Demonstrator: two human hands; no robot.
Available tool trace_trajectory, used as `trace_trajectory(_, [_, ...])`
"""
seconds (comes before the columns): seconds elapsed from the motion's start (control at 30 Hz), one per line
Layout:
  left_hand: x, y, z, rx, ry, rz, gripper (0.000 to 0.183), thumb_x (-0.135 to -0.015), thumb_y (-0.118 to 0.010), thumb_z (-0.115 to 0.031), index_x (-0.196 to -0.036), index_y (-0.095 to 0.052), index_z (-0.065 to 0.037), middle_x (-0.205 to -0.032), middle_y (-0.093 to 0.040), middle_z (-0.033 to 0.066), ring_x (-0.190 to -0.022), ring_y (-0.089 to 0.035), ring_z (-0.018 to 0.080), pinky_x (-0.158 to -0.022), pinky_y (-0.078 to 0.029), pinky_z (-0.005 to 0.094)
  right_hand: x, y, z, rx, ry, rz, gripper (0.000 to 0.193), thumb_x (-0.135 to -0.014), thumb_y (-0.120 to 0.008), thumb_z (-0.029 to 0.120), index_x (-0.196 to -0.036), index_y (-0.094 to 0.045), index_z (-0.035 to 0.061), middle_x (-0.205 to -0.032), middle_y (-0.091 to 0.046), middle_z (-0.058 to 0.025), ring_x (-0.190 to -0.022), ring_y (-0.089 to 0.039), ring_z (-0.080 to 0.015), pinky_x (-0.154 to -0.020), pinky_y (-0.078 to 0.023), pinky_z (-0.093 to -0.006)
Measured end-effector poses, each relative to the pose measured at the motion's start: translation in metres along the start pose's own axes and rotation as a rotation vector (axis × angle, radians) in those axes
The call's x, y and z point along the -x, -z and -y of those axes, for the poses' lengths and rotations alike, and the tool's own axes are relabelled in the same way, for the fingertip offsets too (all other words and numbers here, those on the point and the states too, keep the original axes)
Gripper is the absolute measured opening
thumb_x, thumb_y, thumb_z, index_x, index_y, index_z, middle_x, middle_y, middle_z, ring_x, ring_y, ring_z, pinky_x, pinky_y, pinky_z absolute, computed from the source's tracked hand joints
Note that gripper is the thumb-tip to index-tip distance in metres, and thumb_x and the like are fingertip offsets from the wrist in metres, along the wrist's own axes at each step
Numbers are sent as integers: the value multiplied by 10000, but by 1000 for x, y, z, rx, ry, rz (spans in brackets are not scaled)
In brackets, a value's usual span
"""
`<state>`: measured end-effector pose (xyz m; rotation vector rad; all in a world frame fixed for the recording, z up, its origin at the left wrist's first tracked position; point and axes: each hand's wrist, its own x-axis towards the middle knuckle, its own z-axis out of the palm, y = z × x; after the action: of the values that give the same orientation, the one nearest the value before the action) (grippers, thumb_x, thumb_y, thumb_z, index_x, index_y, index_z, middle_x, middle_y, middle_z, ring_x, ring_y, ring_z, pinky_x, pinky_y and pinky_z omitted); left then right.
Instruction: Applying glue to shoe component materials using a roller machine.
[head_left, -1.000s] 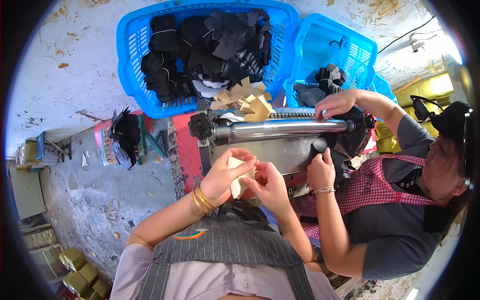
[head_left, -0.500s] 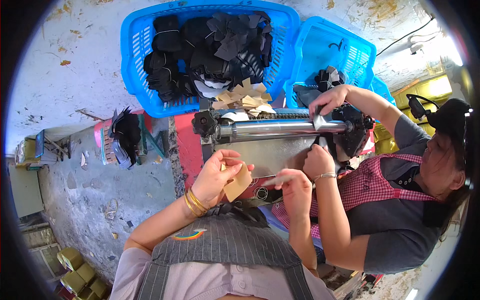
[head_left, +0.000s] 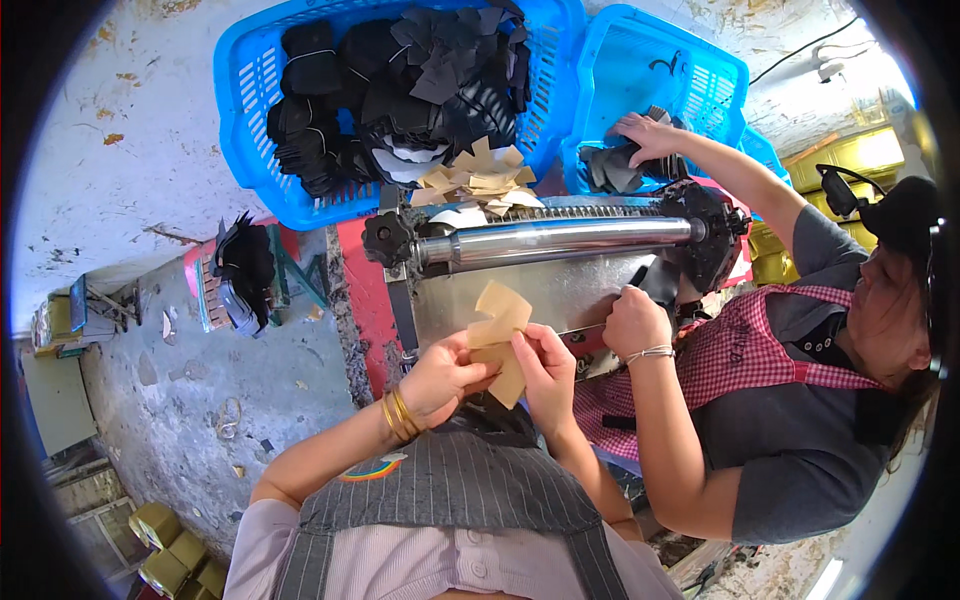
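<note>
Both my hands meet in front of my apron, over the near edge of the roller machine. Several tan cut pieces, flat and overlapping at angles, are between them. My left hand, with gold bangles at its wrist, pinches the pieces from the left. My right hand grips them from the right, its thumb on their face. Whether they are leather or card I cannot make out. Beyond the roller, a loose pile of similar tan pieces lies at the near rim of a blue basket.
A co-worker's hand reaches into a second blue basket holding dark pieces. The co-worker's other hand holds a black piece by the machine's right end. Black bundles fill the first basket; a stack stands left.
My right hand has moved left and joined my left hand at the tan pieces. The co-worker's far hand has gone from the roller into the second basket.
</note>
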<state>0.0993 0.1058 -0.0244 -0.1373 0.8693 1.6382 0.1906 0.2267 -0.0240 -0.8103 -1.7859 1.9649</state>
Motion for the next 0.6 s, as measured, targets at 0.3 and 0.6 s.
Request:
trace_trajectory(0.3, [4, -2, -18, -124, -97, -108, 310, -774, -639, 29, -1053, -510, -5, -930, -615, 87, -811, -609, 137, -734, -505, 250, -58, 28, -31, 494, 14, -162, 187, -870, -535, 118, -763, -581, -27, -622, -584, -27, -472, -486, -58, -421, -375, -205])
trace_trajectory(0.6, [-13, 1, -25, -270, -320, -79, 168, -786, -629, 22, -944, -574, 10, -890, -633, 93, -769, -606, 123, -714, -512, 256, -18, 8, 17, 140, 14, 176, 131, -841, -596, 58, -909, -521, -24, -736, -562, -11, -635, -514, -48, -548, -432, -186])
